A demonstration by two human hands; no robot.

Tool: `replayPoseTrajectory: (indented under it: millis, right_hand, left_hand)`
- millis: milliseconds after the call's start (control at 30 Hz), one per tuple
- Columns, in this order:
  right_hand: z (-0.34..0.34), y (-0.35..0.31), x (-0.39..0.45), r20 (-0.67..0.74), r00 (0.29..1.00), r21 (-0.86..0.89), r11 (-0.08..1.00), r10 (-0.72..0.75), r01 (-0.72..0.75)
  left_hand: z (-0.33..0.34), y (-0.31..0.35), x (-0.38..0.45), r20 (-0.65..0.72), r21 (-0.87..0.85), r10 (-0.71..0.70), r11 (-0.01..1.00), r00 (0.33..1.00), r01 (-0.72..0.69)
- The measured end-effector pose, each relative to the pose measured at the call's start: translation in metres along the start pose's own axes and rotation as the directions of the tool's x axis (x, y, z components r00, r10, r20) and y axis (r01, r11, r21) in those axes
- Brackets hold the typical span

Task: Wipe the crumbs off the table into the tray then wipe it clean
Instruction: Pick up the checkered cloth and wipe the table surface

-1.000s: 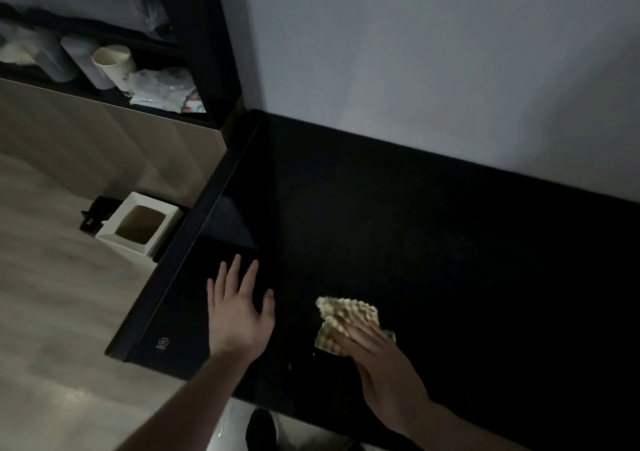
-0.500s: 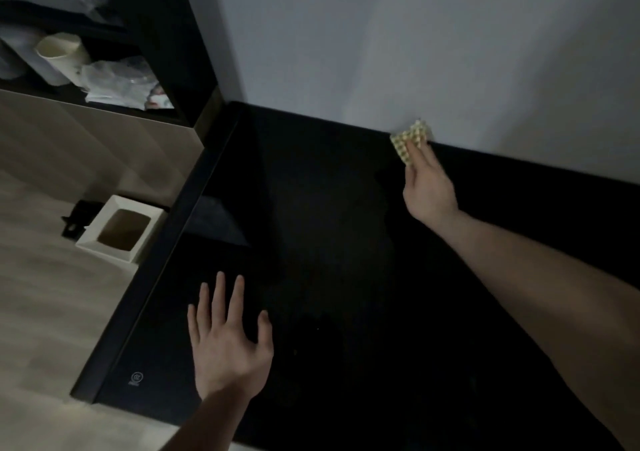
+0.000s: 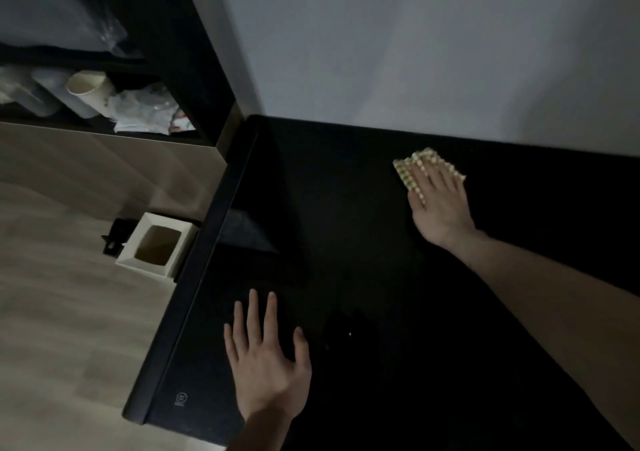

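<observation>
The room is dim and the picture looks soft and a bit grainy. The black table (image 3: pixel 363 242) is so dark that its top shows almost nothing — just a faint gray shine near its left edge. The wall (image 3: pixel 415 52) is the brightest part (pale gray, with soft shadows). Straight lines bend at the picture's edges.

Dim light here, and the black table (image 3: pixel 381 277) swallows any crumbs: too dark to tell. The cloth (image 3: pixel 408 170) is half hidden under the right hand (image 3: pixel 438 204). Both forearms run off the near edge; the table's right side is cut off too.
</observation>
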State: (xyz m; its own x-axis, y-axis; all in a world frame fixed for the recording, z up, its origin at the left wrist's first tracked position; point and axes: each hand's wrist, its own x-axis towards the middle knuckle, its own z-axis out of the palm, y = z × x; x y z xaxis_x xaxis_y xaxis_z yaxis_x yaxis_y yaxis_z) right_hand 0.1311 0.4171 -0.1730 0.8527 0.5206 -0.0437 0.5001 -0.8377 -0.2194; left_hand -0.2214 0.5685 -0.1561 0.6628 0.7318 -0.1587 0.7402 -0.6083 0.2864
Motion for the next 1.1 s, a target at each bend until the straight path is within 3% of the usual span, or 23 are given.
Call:
replayPoseTrajectory:
  millis: [200, 300, 467, 533, 633, 733, 800, 967, 1033, 1100]
  right_hand:
    - [0.003, -0.023, -0.126, -0.013, 0.969, 0.106, 0.963, -0.247, 0.247]
    - [0.003, -0.045, -0.200, -0.040, 0.909, 0.234, 0.880, -0.416, 0.413]
    - [0.024, -0.062, -0.292, -0.032, 0.828, 0.399, 0.753, -0.559, 0.524]
    - [0.018, -0.056, -0.294, -0.004, 0.878, 0.543, 0.736, -0.479, 0.403]
    - [-0.013, -0.044, -0.258, 0.016, 0.977, 0.652, 0.743, -0.212, 0.151]
    - [-0.040, -0.018, -0.179, -0.166, 0.986, 0.571, 0.816, 0.002, 0.094]
    - [-0.050, 0.010, -0.120, -0.197, 0.975, 0.502, 0.865, 0.099, 0.013]
    - [-0.058, 0.061, -0.036, -0.146, 0.973, 0.361, 0.926, 0.177, -0.115]
    - [-0.038, 0.059, -0.036, -0.037, 0.982, 0.262, 0.950, 0.185, -0.169]
    - [-0.012, 0.048, -0.058, -0.074, 0.982, 0.169, 0.972, 0.176, -0.162]
  left_hand:
    - [-0.003, 0.001, -0.002, -0.007, -0.001, 0.007, 1.000, 1.000, -0.007]
    - [-0.004, 0.000, -0.002, 0.000, 0.002, 0.008, 1.000, 1.000, -0.008]
    - [-0.005, 0.002, -0.003, -0.005, 0.006, 0.004, 1.000, 1.000, -0.004]
    - [-0.004, 0.002, -0.003, -0.008, 0.005, 0.009, 1.000, 1.000, -0.009]
    - [-0.003, 0.000, -0.003, -0.017, 0.011, 0.013, 1.000, 1.000, -0.013]
    - [-0.001, -0.001, -0.003, -0.021, 0.016, 0.015, 1.000, 1.000, -0.015]
    - [0.000, -0.001, -0.002, -0.021, 0.020, 0.012, 1.000, 1.000, -0.012]
    - [0.001, -0.001, -0.002, -0.021, 0.028, 0.014, 1.000, 1.000, -0.013]
    - [0.001, -0.002, -0.001, -0.024, 0.034, 0.011, 0.999, 1.000, -0.010]
    - [0.001, -0.002, -0.001, -0.024, 0.037, 0.010, 0.999, 1.000, -0.009]
